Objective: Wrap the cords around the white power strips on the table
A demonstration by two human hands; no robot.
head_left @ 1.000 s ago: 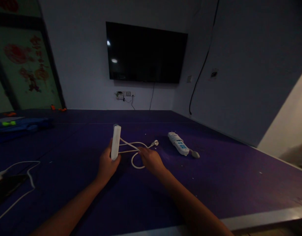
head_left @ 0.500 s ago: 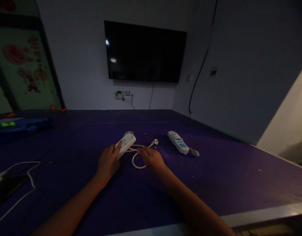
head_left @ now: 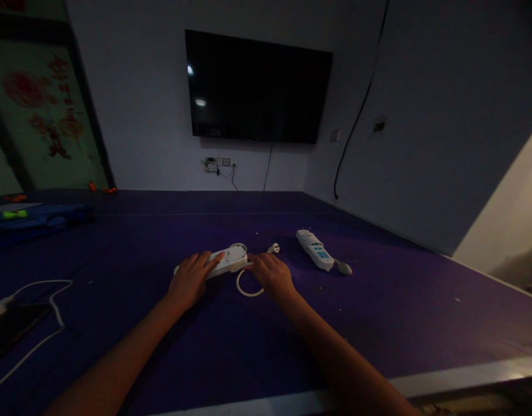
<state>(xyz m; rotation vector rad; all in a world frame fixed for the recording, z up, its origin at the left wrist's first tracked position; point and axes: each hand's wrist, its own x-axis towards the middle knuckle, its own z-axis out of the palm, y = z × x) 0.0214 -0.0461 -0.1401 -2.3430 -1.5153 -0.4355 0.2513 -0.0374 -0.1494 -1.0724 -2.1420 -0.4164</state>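
Observation:
My left hand (head_left: pixel 192 277) is closed round the white power strip (head_left: pixel 231 258), its thumb lying along the top face. The strip sits low over the purple surface, its end pointing to the right. At that end my right hand (head_left: pixel 272 274) has its fingers bent together on the white cord (head_left: pixel 249 295); the fingertips are partly hidden. The cord makes a loop below the hand, and its plug (head_left: pixel 274 248) lies just beyond the fingers. To the right rests a second power strip (head_left: pixel 317 253) with blue sockets, its cord wound round it.
The purple tabletop (head_left: pixel 378 312) has a pale front edge. At the left lie a dark phone (head_left: pixel 21 326) with a white charging cable (head_left: pixel 58 312) and some blue cloth (head_left: pixel 60 218). A television (head_left: pixel 259 86) hangs on the far wall, above wall sockets (head_left: pixel 218 163).
My left hand has turned and lowered the power strip, so it lies flatter and points more to the right. My right hand has shifted slightly right along with the cord loop.

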